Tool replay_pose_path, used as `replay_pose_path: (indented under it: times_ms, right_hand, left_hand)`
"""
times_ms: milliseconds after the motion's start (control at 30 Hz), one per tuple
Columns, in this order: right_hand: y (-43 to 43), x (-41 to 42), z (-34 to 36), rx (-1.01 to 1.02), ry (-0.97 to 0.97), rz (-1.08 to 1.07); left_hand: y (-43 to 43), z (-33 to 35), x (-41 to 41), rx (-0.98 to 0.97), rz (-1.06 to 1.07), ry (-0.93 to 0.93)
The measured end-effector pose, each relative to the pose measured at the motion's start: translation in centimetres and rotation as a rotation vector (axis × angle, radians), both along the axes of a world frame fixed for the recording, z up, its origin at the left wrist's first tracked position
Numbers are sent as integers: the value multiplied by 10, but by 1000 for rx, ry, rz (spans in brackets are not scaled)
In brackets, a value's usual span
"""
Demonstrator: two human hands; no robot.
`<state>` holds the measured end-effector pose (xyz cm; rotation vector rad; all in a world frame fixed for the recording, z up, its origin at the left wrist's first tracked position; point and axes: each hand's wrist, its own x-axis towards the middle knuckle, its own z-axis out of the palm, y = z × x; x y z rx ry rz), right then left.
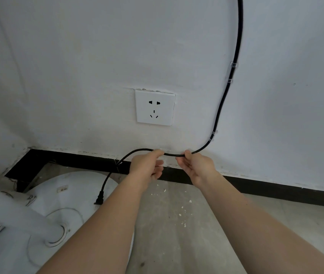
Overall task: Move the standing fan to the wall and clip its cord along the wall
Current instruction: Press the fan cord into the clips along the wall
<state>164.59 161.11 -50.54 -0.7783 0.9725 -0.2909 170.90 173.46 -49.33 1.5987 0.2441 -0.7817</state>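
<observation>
Left hand (pixel 147 165) and right hand (pixel 195 166) pinch the thin black power cord (pixel 224 95) against the white plaster wall (pixel 78 66), just above the black skirting strip (pixel 275 189), below the white square socket (pixel 154 107).

socket (pixel 154 107) on wall (pixel 78 56) | cord (pixel 234 62) right of it | fan base (pixel 62 204) below-left

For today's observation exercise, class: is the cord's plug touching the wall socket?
Apart. The head view shows the plug hanging by the fan base, well below and left of the socket, whose holes are empty.
</observation>
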Motion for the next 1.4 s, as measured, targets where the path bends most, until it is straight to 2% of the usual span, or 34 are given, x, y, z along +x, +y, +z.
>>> replay_pose_path:
  times_ms: [100, 233, 400, 533, 667, 1000, 1200, 1333, 1400]
  right_hand:
    - [0, -1, 3, 11, -38, 20]
    - [0, -5, 5, 18, -92, 37]
    - [0, -9, -2, 22, -159, 77]
    - [-1, -6, -7, -82, -101, 101]
    - [1, -2, -11, -192, -53, 100]
    - [12, 11, -17, -287, -1, 115]
    - [16, 18, -19, -363, -7, 187]
    - [15, 21, -20, -354, -12, 157]
    - [16, 22, -20, -342, -14, 143]
  left_hand:
    - [-2, 1, 4, -268, 135, 116]
    - [-11, 0, 0, -368, 193, 102]
    - [-20, -7, -2, -300, 355, -45]
    - [-28, -12, -1, -273, 421, -78]
    - [-32, -16, 0, -323, 451, -129]
    - [-38, -31, 4, -107, 438, -320]
    - [-38, -35, 5, -101, 417, -333]
    - [-35, -32, 9, -159, 417, -272]
    - [-33, -28, 10, -220, 490, -213]
